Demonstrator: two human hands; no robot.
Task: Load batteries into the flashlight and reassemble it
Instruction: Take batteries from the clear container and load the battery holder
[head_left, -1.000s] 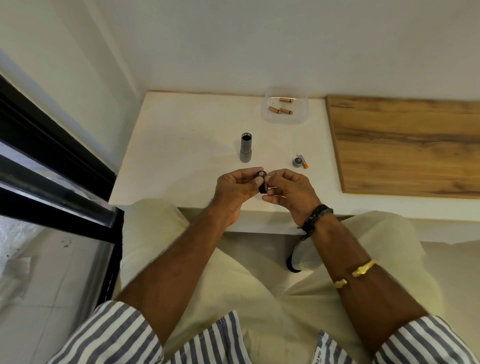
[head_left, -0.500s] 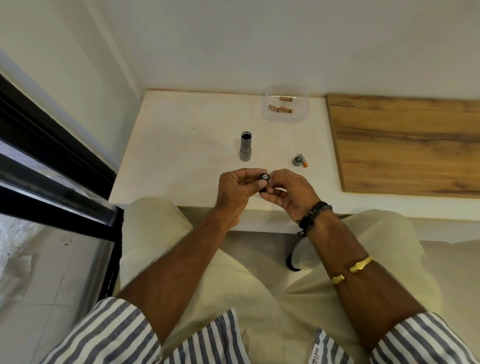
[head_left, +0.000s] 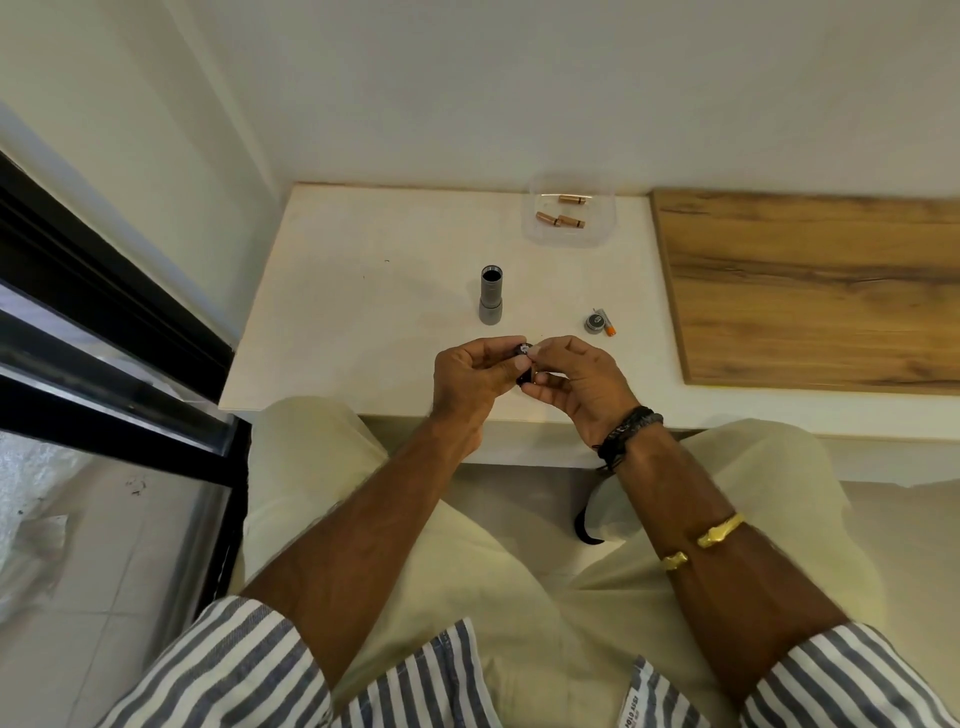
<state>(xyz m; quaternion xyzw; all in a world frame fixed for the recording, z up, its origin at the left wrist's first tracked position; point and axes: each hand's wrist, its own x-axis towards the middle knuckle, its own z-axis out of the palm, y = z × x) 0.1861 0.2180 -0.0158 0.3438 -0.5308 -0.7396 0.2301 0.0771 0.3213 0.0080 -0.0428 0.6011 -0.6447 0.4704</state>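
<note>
The flashlight body (head_left: 491, 293) stands upright on the table (head_left: 363, 312), wide head down and open dark end up. A small black holder (head_left: 522, 365) sits between both hands over the table's near edge, its long axis running roughly away from the person, pale end farthest. The left hand (head_left: 470, 376) curls round it, thumb on its side. The right hand (head_left: 582, 382) pinches its far end with curled fingers. The cap (head_left: 595, 322) lies right of the body, well apart. Three batteries (head_left: 561, 221) lie in a clear tray (head_left: 602, 228) at the back.
</note>
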